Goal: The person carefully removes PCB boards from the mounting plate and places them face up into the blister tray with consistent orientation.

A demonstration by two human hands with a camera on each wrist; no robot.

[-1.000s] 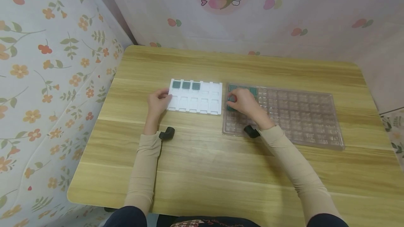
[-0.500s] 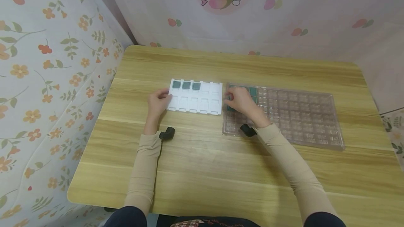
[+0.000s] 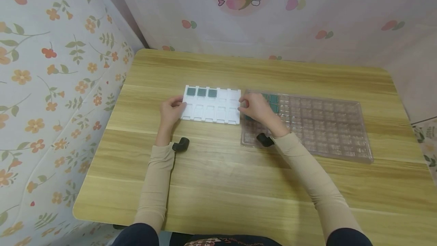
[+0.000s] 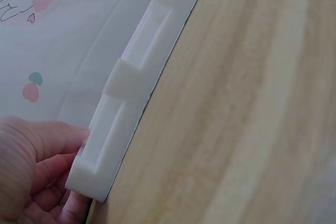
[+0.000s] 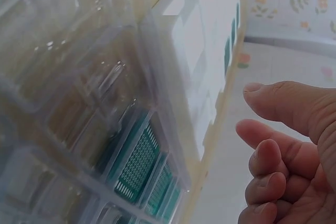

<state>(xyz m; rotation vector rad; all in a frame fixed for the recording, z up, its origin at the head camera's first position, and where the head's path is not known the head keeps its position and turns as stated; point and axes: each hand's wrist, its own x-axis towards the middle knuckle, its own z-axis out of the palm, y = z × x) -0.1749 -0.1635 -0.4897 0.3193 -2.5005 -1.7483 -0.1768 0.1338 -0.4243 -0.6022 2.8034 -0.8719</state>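
Note:
My left hand (image 3: 172, 111) holds the left edge of a white tray (image 3: 205, 103) lying on the table. In the left wrist view, the thumb of this hand (image 4: 39, 150) lies on the tray's notched rim (image 4: 110, 124). Three green square chips (image 3: 201, 92) sit in the tray's far row, at its left. Above the left end of a clear plastic tray (image 3: 324, 124), my right hand (image 3: 259, 109) has its fingertips near the white tray's right edge. The right wrist view shows its thumb and forefinger (image 5: 289, 114) apart, nothing visible between them, the other fingers curled.
More green chips (image 3: 274, 103) lie in the clear tray's left pockets, partly hidden by my right hand. The wooden table (image 3: 218, 185) extends in front of both trays. A patterned curtain (image 3: 211, 29) hangs behind it, and a floral one (image 3: 61, 86) at the left.
My right hand has moved left across the clear tray, from over the chips to the white tray's right edge. The left hand and both trays have stayed put.

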